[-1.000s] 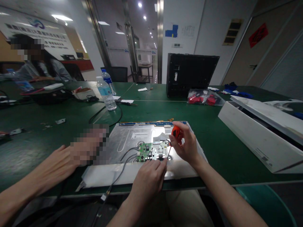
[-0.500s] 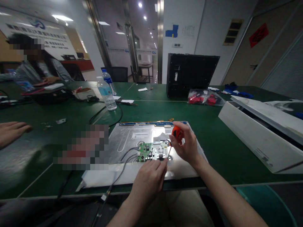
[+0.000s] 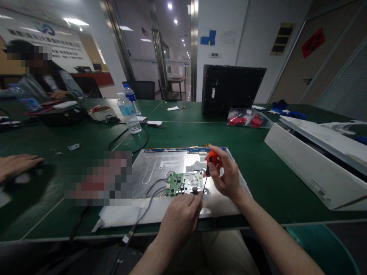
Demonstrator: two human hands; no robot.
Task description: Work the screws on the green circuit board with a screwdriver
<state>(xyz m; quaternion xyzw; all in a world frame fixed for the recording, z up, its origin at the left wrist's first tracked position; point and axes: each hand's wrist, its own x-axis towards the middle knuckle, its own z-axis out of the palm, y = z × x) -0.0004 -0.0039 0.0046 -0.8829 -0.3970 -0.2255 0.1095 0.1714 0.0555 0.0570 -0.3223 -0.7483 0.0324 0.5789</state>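
Observation:
A silver metal monitor back panel (image 3: pixel 160 168) lies flat on the green table, with a small green circuit board (image 3: pixel 183 183) fixed near its front. My right hand (image 3: pixel 226 175) grips an orange-handled screwdriver (image 3: pixel 210 160), held upright with its tip down at the board's right edge. My left hand (image 3: pixel 180 217) rests on the panel's front edge, its fingers curled and pinched close to the screwdriver tip; whether they hold anything is hidden. Grey cables (image 3: pixel 149 191) run from the board off the table's front edge.
A co-worker's hand (image 3: pixel 17 164) lies on the table at the far left. Water bottles (image 3: pixel 129 114) stand behind the panel. A black monitor shell (image 3: pixel 232 89), bags of red parts (image 3: pixel 246 119) and a white housing (image 3: pixel 312 164) sit further back and right. Another person sits at the far left.
The co-worker's arm drew back from beside the panel to the far left edge of the table. My right hand turned the screwdriver slightly; my left hand stayed put.

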